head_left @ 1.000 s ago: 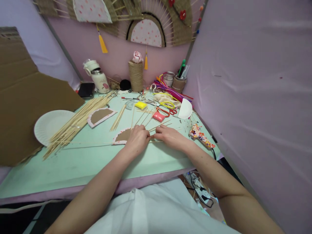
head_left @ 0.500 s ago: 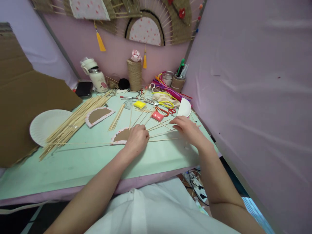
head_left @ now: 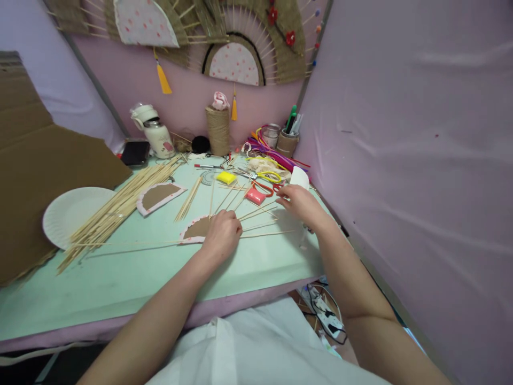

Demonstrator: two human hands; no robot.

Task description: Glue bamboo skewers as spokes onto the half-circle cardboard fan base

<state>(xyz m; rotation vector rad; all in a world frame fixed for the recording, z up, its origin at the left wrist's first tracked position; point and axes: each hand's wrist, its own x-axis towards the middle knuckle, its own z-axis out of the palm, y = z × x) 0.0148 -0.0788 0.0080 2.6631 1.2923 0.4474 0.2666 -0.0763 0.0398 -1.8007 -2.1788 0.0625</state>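
Observation:
My left hand (head_left: 221, 233) rests, fingers curled, on a brown half-round card piece with a dotted pink rim (head_left: 194, 230), pressing where several thin bamboo sticks (head_left: 256, 211) fan out from it. My right hand (head_left: 298, 201) hovers over the far ends of those sticks, close to red scissors (head_left: 269, 186) and a white half paper plate (head_left: 300, 178). Its fingers are bent toward a stick tip; whether they pinch it I cannot make out.
On the mint table (head_left: 132, 267) lie a big bundle of bamboo sticks (head_left: 116, 206), a white paper plate (head_left: 68, 214), a second card half-round (head_left: 158, 197), a twine spool (head_left: 218, 131), a bottle (head_left: 154, 132), a pen cup (head_left: 286, 140). Cardboard (head_left: 36, 176) leans left.
My right hand left the spot beside my left hand and moved right and away, out over the stick ends near the scissors. The left hand stayed on the card piece.

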